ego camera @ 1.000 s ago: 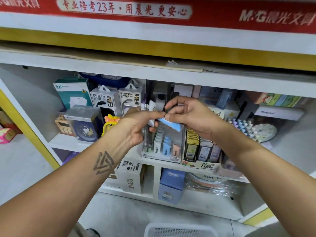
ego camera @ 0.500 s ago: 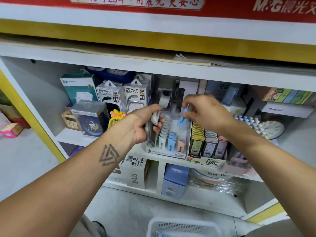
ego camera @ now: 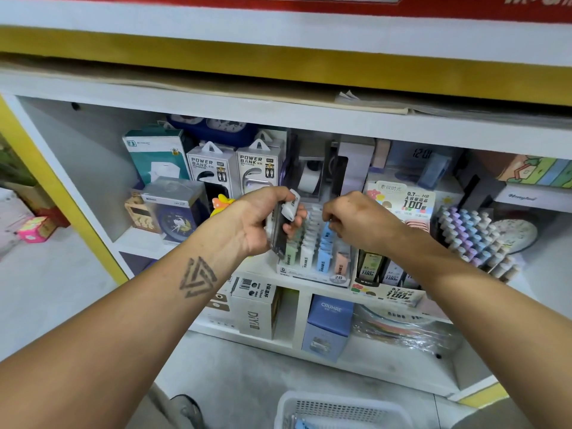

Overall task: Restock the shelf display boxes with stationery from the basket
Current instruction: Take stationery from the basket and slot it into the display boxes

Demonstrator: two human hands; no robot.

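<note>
The left hand point(ego camera: 258, 222) curls its fingers around a small stack of white and dark lead cases point(ego camera: 283, 221), held upright just beside the clear display box point(ego camera: 312, 267) on the shelf. The right hand point(ego camera: 360, 219) pinches a blue case point(ego camera: 328, 232) over the box's blue row. The white basket point(ego camera: 337, 410) sits on the floor below.

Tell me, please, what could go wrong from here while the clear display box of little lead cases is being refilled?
1. The left hand grips several white cases at once along with the box's edge; one might slip and drop to the floor.
2. The right hand is pushing a blue case down into a tightly packed row of the display box; it could jam or tip its neighbours.
3. The box sits near the shelf's front edge, so pressing might shift it.
</note>
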